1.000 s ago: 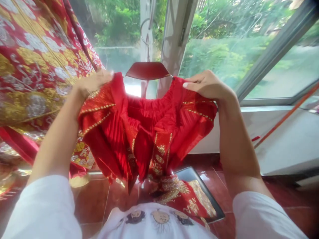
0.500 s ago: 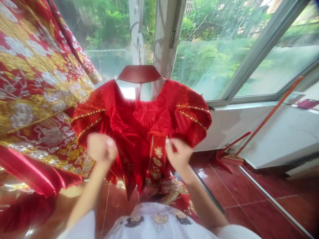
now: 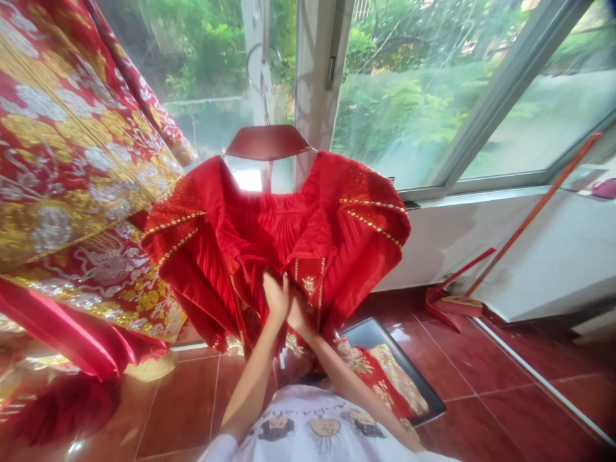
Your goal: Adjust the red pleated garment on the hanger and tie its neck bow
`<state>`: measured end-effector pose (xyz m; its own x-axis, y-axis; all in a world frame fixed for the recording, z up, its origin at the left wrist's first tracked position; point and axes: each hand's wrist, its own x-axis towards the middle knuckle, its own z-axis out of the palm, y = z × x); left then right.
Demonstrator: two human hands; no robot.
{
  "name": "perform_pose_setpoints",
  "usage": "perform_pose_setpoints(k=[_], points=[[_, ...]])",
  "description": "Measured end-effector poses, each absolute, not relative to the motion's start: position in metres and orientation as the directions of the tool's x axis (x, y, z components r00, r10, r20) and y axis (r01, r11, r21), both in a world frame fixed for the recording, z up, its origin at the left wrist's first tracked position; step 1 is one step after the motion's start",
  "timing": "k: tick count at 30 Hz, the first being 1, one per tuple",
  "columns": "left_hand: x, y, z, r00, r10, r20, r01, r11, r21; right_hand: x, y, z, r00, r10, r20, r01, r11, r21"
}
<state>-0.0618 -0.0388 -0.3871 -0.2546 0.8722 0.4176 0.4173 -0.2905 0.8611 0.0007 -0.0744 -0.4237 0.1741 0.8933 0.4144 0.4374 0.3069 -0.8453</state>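
In the head view, the red jacket (image 3: 269, 234) hangs from both ends of the hanger (image 3: 269, 142) before the window (image 3: 409, 122). The left hand (image 3: 276, 298) and right hand (image 3: 298, 314) meet at its front opening, fingers curled in; whether they pinch cloth I cannot tell. Embroidered fabric (image 3: 385, 384) fills the tray (image 3: 424, 378) to its near right corner.

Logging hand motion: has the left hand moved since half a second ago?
Yes. Against the window frame, the left hand has moved rightward, to beside the right hand.
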Motion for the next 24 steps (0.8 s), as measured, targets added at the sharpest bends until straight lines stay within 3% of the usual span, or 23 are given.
perform_pose_setpoints(k=[6, 15, 19, 24], points=[[-0.084, -0.081, -0.413, -0.154, 0.912, 0.381, 0.365, -0.306, 0.879, -0.001, -0.104, -0.428, 0.252, 0.904, 0.345, 0.27, 0.276, -0.922], [-0.071, -0.158, -0.431, -0.093, 0.94, 0.328, 0.344, -0.278, 0.897, 0.011, -0.141, -0.377, 0.284, 0.929, 0.237, 0.121, 0.21, -0.97], [-0.074, -0.152, -0.418, -0.056, 0.949, 0.311, 0.34, -0.275, 0.899, 0.01, -0.155, -0.36, 0.335, 0.905, 0.263, 0.113, 0.239, -0.964], [-0.075, -0.157, -0.421, -0.045, 0.958, 0.285, 0.309, -0.258, 0.916, 0.002, -0.159, -0.35, 0.389, 0.878, 0.279, 0.225, 0.203, -0.953]])
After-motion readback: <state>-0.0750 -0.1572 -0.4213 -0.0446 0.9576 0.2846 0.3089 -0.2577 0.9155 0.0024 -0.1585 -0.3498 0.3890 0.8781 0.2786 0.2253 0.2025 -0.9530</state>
